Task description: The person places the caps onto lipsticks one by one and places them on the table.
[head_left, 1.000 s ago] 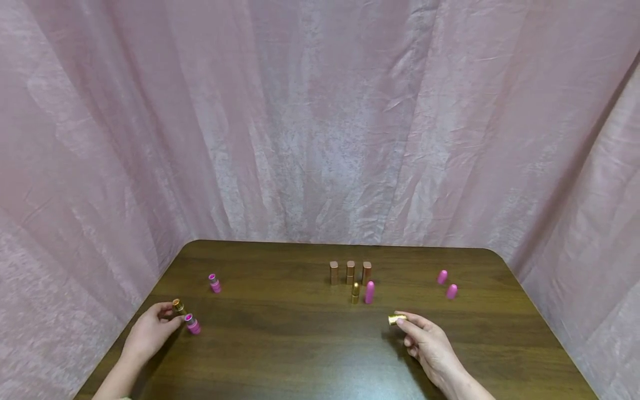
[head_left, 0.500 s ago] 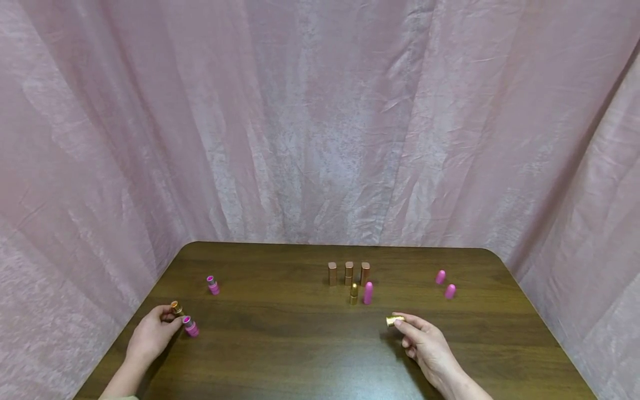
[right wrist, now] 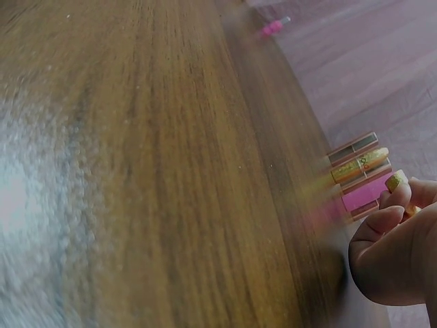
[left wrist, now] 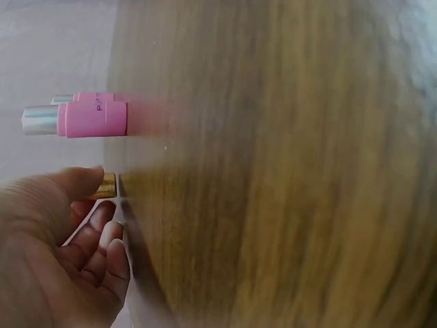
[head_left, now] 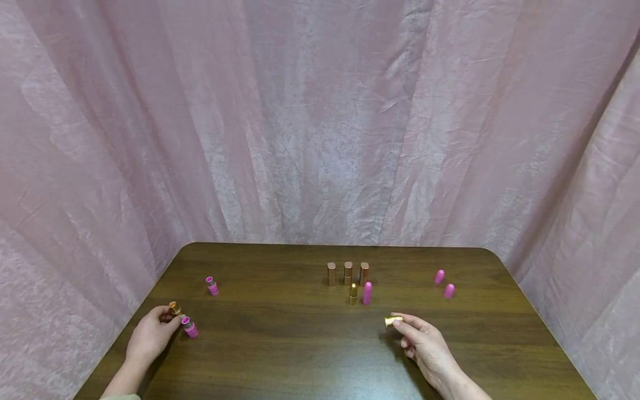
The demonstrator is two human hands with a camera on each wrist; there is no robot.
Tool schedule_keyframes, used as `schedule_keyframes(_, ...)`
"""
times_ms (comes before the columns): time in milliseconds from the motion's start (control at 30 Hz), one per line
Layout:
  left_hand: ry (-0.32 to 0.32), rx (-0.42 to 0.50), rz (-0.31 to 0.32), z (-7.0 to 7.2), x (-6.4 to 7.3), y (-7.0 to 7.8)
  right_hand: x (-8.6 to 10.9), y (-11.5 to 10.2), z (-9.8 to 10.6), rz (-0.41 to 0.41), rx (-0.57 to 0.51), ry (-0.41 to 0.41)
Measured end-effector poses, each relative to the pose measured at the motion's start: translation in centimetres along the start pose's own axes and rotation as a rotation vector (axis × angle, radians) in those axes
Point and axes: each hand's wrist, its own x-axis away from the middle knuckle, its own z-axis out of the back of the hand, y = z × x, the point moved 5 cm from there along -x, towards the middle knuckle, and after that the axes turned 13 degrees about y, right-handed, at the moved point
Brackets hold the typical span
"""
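Note:
At the table's left side my left hand (head_left: 150, 336) holds a gold lipstick base (head_left: 174, 307) by thumb and fingers. It stands on the tabletop with its open end up, and the fingers hide its lower part. Just right of that hand stands an uncapped pink lipstick base (head_left: 190, 328) with a silver collar; a second pink base (head_left: 212, 286) is farther back. Over the right half of the table, my right hand (head_left: 425, 347) pinches a gold lipstick cap (head_left: 391, 321) between thumb and fingers. The cap lies sideways, raised above the wood.
A capped gold lipstick (head_left: 353, 295) and a capped pink lipstick (head_left: 367, 293) stand before three rose-gold square lipsticks (head_left: 348, 274). Two pink caps (head_left: 439, 276) stand at the right. A pink curtain (head_left: 320, 122) surrounds the brown wooden table (head_left: 280, 344).
The head view has shifted slightly. Both hands keep their holds on the gold base and the gold cap, with hardly any movement over the table.

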Motion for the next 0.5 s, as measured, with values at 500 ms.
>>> schedule_keyframes(500, 0.072, 0.057, -0.025, 3.7, 0.3, 2.7, 0.1, -0.2, 0.0, 0.016, 0.004, -0.013)
